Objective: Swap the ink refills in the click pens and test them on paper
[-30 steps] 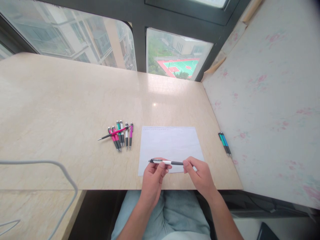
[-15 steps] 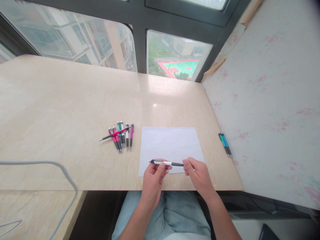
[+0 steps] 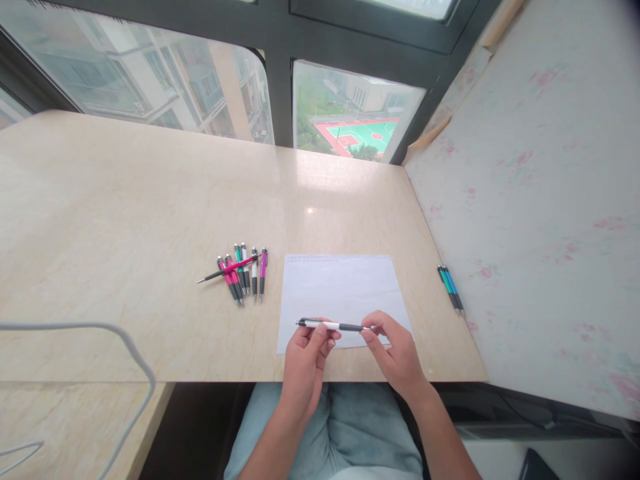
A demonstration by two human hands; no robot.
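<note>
A white ballpoint pen [image 3: 331,326] with a dark grip lies level above the lower part of a white sheet of paper [image 3: 340,287]. My left hand [image 3: 307,357] is closed on the pen's white barrel, thumb on top and fingers beneath. At the tip end, the thumb and forefinger of my right hand [image 3: 395,350] form a loose pinch around the pen's point, which shows between them. Small writing runs along the paper's top edge.
Left of the paper lies a group of several pens [image 3: 240,273], one pink pen [image 3: 227,269] crossing the others. Two pens, green and blue [image 3: 451,289], rest beside the wall [image 3: 540,233]. A grey cable [image 3: 125,340] loops at the left. The table's front edge is near my lap.
The fingers of my right hand have loosened and spread a little at the pen's tip, uncovering it. The pen and my left hand have shifted slightly left.
</note>
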